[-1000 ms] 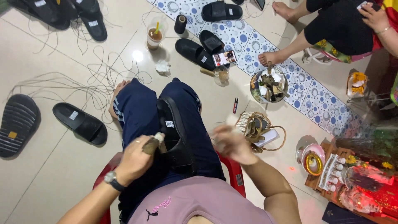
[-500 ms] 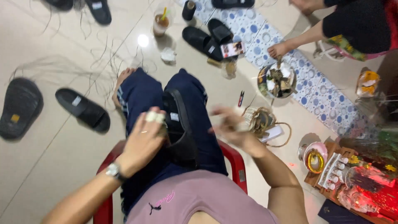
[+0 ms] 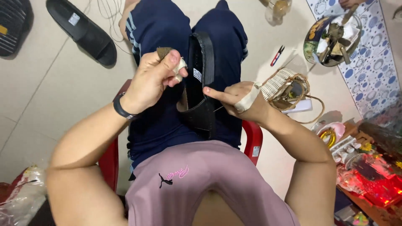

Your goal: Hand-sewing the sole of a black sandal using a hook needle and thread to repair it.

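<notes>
Stitching step is in hand, I think: black sandal lies on my lap betw. knees, left hand clenched on brown tool, right hand pinching thread at sole edge; next pull needs steady tension.

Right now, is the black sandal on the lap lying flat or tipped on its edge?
Tipped on edge: the black sandal stands between the thighs, sole side facing the right hand, whose forefinger touches it.

A home turned sandal workshop: tiled floor strewn with black soles, a red plastic chair, a patterned mat (blue-dotted)
</notes>
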